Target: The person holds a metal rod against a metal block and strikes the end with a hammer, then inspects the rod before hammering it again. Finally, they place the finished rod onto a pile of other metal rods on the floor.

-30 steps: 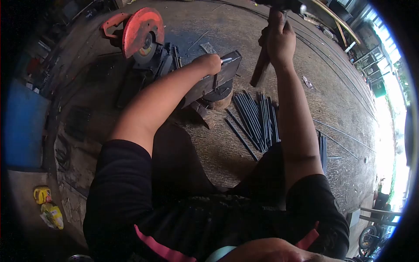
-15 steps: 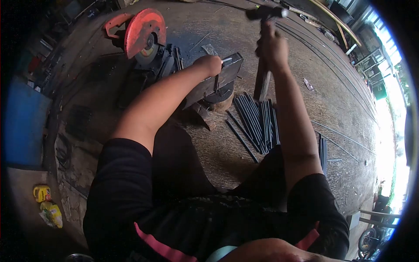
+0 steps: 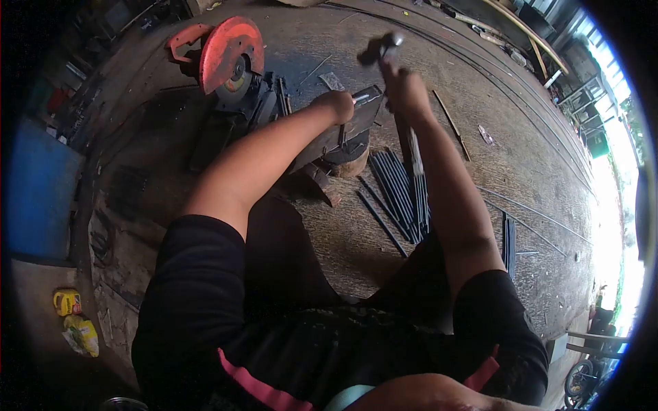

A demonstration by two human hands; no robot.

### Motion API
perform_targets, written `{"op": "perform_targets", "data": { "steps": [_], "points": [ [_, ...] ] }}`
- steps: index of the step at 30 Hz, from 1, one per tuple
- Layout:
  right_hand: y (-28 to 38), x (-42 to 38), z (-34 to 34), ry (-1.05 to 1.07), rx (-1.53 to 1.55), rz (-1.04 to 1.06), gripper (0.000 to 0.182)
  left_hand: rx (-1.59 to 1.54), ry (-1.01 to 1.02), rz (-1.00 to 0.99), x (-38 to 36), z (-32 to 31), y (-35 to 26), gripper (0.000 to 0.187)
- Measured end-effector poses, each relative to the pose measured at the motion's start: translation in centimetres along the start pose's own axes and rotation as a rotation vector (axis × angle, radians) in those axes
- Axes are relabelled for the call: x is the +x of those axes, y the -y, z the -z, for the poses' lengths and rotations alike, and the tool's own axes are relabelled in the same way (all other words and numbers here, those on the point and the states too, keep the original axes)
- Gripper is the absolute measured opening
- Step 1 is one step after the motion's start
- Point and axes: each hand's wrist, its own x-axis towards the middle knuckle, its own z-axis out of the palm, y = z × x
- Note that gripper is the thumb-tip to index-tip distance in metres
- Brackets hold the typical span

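My right hand is wrapped round the handle of a hammer, whose head is raised above the fingers, slightly blurred. My left hand is closed round a short metal rod at the upper end of a dark metal plate. That plate lies tilted over a wooden block. Several dark rods lie in a bundle on the ground below the block, partly behind my right forearm.
A red cut-off saw stands to the left of the plate. More rods lie at the right, and long thin bars cross the ground. Yellow packets are at the lower left; a blue panel is further up.
The hammer and my right hand have moved left and slightly down, closer to the plate. A thin stick on the ground, right of the hammer, now shows. My left hand keeps its hold.
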Motion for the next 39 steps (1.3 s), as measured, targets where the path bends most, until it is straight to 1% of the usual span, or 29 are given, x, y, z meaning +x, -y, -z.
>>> {"op": "perform_targets", "data": {
  "steps": [2,3,5,6,8,9,10,11,12,15,17,18,19,20,22,23,25,26,27,28,29,30,31,33,34,36,37,38,39],
  "points": [
    [5.2,-1.4,3.4,-0.072,0.236,-0.002,0.060,-0.027,0.000,0.010,-0.8,1.2,-0.7,0.029],
    [5.8,-1.2,4.4,-0.145,0.324,0.086,0.058,-0.049,0.002,0.019,-1.2,1.4,-1.0,0.029],
    [6.9,-2.0,5.3,-0.244,0.520,0.188,0.049,-0.071,0.007,0.037,-0.9,0.8,-0.8,0.030],
    [6.5,-2.1,4.9,-0.243,0.519,0.184,0.049,-0.084,0.013,0.066,-0.9,1.0,-0.9,0.031],
    [3.9,-1.9,2.6,-0.251,0.425,0.071,0.058,-0.093,0.016,0.090,-0.7,1.3,-1.0,0.031],
    [0.3,-0.6,0.0,-0.291,0.116,0.061,0.057,-0.089,0.049,0.117,-0.5,1.4,-1.0,0.032],
    [-0.8,-1.6,-0.8,-0.133,-0.146,-0.004,0.060,-0.085,0.082,0.143,-0.4,1.5,-1.2,0.033],
    [-2.8,-1.8,-1.9,0.216,-0.281,-0.190,0.066,-0.083,0.074,0.136,-0.6,1.4,-1.4,0.033],
    [-2.8,-2.4,-1.8,0.261,0.017,-0.377,0.071,-0.102,0.078,0.150,-1.2,1.6,-1.5,0.033],
    [-2.1,-2.1,-0.6,0.227,0.024,-0.356,0.073,-0.145,0.068,0.182,-1.6,1.8,-1.3,0.032],
    [-0.6,-1.3,0.4,0.204,0.000,-0.332,0.070,-0.008,0.075,0.100,-0.3,0.6,-0.5,0.033],
    [0.6,-1.2,1.3,0.117,0.110,-0.272,0.067,0.073,0.046,0.003,-1.1,1.3,-0.9,0.034],
    [1.6,-1.0,2.1,0.031,0.217,-0.214,0.064,0.068,0.047,0.003,-1.4,1.6,-1.0,0.034],
    [2.7,-0.8,2.9,0.035,0.212,-0.215,0.064,0.009,0.015,0.032,-1.6,1.9,-1.1,0.035],
    [3.7,-0.6,3.9,-0.193,0.352,-0.007,0.058,-0.051,-0.008,0.061,-1.6,2.1,-1.1,0.037],
    [3.3,-0.6,3.6,-0.189,0.353,-0.015,0.058,-0.025,-0.017,0.060,-1.6,2.3,-1.1,0.039],
    [1.6,-0.3,2.2,-0.274,0.289,0.013,0.058,0.003,-0.021,0.058,-1.7,2.7,-1.3,0.041],
    [-1.5,0.2,0.2,-0.290,0.086,0.069,0.055,0.000,-0.008,0.099,-1.8,3.0,-1.7,0.041],
    [-1.0,-1.8,-0.2,-0.184,-0.120,-0.060,0.058,-0.001,0.003,0.138,-1.9,3.1,-2.0,0.042],
    [-1.8,-2.8,-1.0,0.014,-0.303,-0.124,0.062,0.000,0.001,0.134,-2.0,2.9,-2.1,0.042],
    [-4.1,-3.0,-2.4,0.108,-0.357,-0.162,0.065,-0.025,-0.026,0.183,-2.0,2.5,-2.0,0.041],
    [-3.6,-3.6,-2.6,0.048,-0.301,-0.193,0.066,-0.049,-0.058,0.234,-2.1,3.0,-2.0,0.041],
    [-3.1,-3.2,-1.9,0.043,-0.299,-0.188,0.066,-0.045,-0.064,0.234,-2.3,3.2,-2.3,0.041],
    [-1.9,-2.3,-0.2,0.178,-0.100,-0.373,0.068,-0.051,-0.045,0.148,-2.8,3.1,-2.9,0.040],
    [-1.8,-1.6,0.3,0.130,-0.141,-0.264,0.069,-0.066,-0.069,0.112,-2.5,2.5,-2.8,0.038],
    [-0.5,-0.5,1.2,-0.036,0.037,-0.194,0.070,-0.044,-0.087,0.087,-2.3,1.9,-2.7,0.038],
    [0.6,-0.2,2.0,-0.150,0.072,-0.077,0.068,-0.023,-0.111,0.064,-1.9,1.4,-2.5,0.038],
    [1.7,0.0,2.8,-0.209,0.141,-0.062,0.065,-0.018,-0.130,0.038,-1.5,1.0,-2.0,0.038],
    [2.7,-0.3,3.7,-0.217,0.251,-0.031,0.062,-0.023,-0.122,0.041,-1.6,1.1,-2.0,0.038]
  ]
}}
